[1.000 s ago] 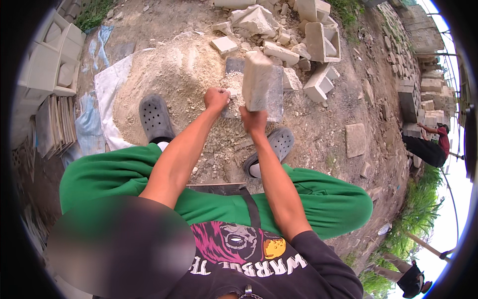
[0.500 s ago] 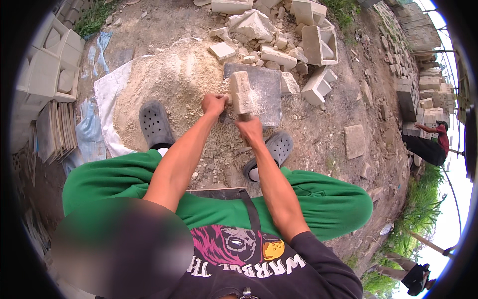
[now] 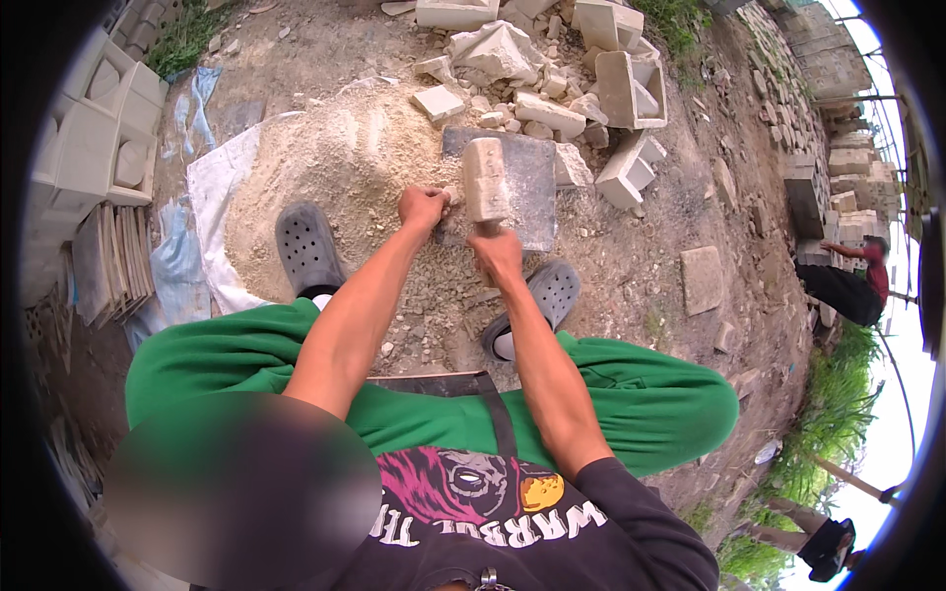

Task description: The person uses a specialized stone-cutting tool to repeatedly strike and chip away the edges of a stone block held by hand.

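My right hand (image 3: 500,253) is closed around the short handle of a mallet (image 3: 484,180) with a thick, dust-coated, blocky head. The mallet head is over the left part of a dark flat slab (image 3: 532,187), hiding some of it; whether they touch I cannot tell. To the left of the mallet, my left hand (image 3: 423,206) has its fingers closed at a small pale stone chunk (image 3: 452,194), partly hidden by the fingers. Beside that hand lies a heap of crushed, sandy rubble (image 3: 335,163), spread on a white sheet (image 3: 212,187).
Broken pale blocks (image 3: 503,54) and hollow block pieces (image 3: 619,94) lie beyond the slab. A flat square stone (image 3: 702,280) is on the ground at right. Pale moulded blocks (image 3: 79,138) and stacked thin boards (image 3: 110,266) stand at left. Another person (image 3: 852,281) is at far right.
The mallet head has shifted slightly to the right and stands straighter, with my right hand still on its handle. My left hand stays almost in place.
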Available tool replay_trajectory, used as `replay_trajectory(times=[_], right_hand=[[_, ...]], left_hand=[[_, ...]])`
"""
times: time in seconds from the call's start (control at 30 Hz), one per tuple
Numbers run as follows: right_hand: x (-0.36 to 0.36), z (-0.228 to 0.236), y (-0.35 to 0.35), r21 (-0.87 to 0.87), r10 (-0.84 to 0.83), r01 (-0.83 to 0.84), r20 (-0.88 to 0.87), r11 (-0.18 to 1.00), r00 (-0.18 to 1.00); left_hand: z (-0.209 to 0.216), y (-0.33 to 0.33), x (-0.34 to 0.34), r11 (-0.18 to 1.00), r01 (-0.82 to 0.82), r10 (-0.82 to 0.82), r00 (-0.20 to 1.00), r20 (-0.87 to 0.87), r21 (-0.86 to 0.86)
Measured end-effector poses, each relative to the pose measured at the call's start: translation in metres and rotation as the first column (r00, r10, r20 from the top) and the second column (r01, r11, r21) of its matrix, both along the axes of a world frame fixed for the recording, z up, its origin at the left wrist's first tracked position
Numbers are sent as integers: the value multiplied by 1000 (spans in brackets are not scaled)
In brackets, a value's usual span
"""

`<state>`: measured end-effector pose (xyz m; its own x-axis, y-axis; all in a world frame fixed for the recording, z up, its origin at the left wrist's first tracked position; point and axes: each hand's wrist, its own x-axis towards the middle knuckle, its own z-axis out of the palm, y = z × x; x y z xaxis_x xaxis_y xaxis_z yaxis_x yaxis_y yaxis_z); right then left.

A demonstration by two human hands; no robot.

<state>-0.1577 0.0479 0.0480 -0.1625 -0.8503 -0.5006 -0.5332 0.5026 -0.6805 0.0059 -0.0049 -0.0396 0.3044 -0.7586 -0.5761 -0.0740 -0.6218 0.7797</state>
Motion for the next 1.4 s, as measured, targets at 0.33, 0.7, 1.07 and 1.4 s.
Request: replay_trajectory(times=[0.33,0.7,1.07,1.4], right_hand=[[-2,-16,6,-108,91,-130,-310,986,946],[-9,-17,3,-40,82,-90,-171,995,982],[-11,-22,6,-212,111,-158,-216,965,970],[-36,11,-29,52,18,-13,-104,999,994]], left_hand=[[20,-3,-6,997,76,-80,969,235,24],[23,-7,-3,990,117,-127,981,150,74],[33,-4,2,982,184,-191,949,251,53],[41,-4,-10,965,252,-259,879,401,69]])
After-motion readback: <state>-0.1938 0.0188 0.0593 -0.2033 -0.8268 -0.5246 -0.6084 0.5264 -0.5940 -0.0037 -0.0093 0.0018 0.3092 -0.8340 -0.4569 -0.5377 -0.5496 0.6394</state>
